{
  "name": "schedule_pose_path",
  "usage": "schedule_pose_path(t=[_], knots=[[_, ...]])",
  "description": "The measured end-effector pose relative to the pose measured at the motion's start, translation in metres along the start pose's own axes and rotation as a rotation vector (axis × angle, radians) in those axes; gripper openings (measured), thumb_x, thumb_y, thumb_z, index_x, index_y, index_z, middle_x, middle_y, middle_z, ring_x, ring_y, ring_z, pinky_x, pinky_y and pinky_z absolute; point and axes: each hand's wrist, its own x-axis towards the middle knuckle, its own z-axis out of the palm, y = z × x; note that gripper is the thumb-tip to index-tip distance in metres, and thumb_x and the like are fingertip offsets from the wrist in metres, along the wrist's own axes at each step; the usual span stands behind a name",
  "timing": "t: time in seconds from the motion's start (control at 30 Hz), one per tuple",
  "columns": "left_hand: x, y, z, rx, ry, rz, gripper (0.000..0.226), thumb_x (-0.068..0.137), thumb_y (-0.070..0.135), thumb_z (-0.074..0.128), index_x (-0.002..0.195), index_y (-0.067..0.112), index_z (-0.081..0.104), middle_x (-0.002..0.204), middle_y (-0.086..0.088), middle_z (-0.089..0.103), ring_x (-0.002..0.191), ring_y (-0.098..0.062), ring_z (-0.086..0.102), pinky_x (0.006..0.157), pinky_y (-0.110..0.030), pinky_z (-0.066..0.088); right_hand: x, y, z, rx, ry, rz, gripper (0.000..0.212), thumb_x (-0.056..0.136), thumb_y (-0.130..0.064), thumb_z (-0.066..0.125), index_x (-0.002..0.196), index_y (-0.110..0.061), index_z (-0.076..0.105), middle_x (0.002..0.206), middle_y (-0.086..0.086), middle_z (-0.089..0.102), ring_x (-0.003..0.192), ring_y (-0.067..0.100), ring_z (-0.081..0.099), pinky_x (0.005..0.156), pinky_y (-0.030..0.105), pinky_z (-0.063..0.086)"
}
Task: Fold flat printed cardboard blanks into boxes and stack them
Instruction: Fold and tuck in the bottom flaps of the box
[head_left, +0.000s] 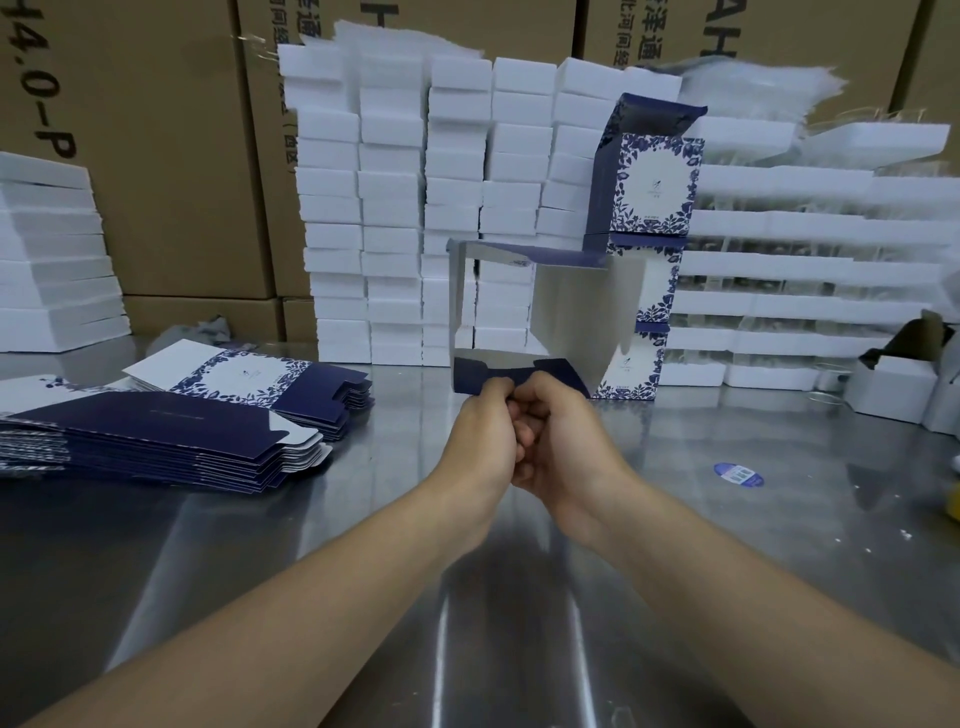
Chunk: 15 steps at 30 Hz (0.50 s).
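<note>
While the left hand (483, 418) and right hand (563, 431), pressed close together, pinch the near navy flap of a half-formed box (571, 312) held above the desk (363, 519), three finished boxes (652, 187) stand stacked just beyond. Two piles of flat blanks (156, 431) wait at left; by my judgement most of the work remains.

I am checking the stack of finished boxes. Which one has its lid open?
The top box: its dark blue lid flap stands up. The middle box and the bottom box each carry a box on top.
</note>
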Motion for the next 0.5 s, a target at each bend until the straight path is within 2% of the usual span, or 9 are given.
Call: schedule_pose_path(t=[0.17, 0.23, 0.33, 0.5], knots=[[0.0003, -0.0002, 0.001, -0.025, -0.014, -0.033, 0.076, 0.11, 0.033, 0.037, 0.034, 0.023, 0.04, 0.046, 0.007, 0.036, 0.038, -0.008, 0.034, 0.055, -0.028, 0.034, 0.0029, 0.0041, 0.0019, 0.026, 0.07, -0.005, 0.043, 0.089, -0.024, 0.049, 0.047, -0.023, 0.055, 0.049, -0.003, 0.037, 0.041, 0.013, 0.035, 0.042, 0.021, 0.033], [0.0006, -0.0003, 0.0018, -0.085, -0.01, -0.05, 0.068, 0.11, 0.037, 0.037, 0.043, 0.026, 0.042, 0.047, 0.006, 0.038, 0.037, -0.008, 0.035, 0.055, -0.027, 0.038, 0.0042, 0.0037, 0.001, 0.023, 0.093, -0.007, 0.04, 0.09, -0.024, 0.048, 0.05, -0.023, 0.054, 0.05, -0.004, 0.035, 0.043, 0.013, 0.034, 0.045, 0.024, 0.032], [0.0021, 0.0003, 0.0007, -0.142, -0.005, -0.049, 0.05, 0.11, 0.033, 0.035, 0.063, 0.018, 0.046, 0.048, 0.004, 0.043, 0.038, -0.009, 0.038, 0.05, -0.025, 0.041, 0.0051, 0.0013, -0.0023, -0.013, 0.118, -0.007, 0.032, 0.089, -0.025, 0.049, 0.058, -0.019, 0.052, 0.051, -0.004, 0.036, 0.045, 0.014, 0.035, 0.05, 0.027, 0.031], [0.004, -0.003, -0.0009, -0.079, -0.012, -0.011, 0.043, 0.103, 0.022, 0.033, 0.066, 0.015, 0.054, 0.053, -0.001, 0.048, 0.042, -0.013, 0.045, 0.055, -0.031, 0.046, 0.0038, -0.0017, -0.0042, -0.072, 0.172, -0.018, 0.029, 0.087, -0.027, 0.052, 0.06, -0.018, 0.057, 0.05, -0.003, 0.041, 0.043, 0.013, 0.041, 0.049, 0.025, 0.034]])
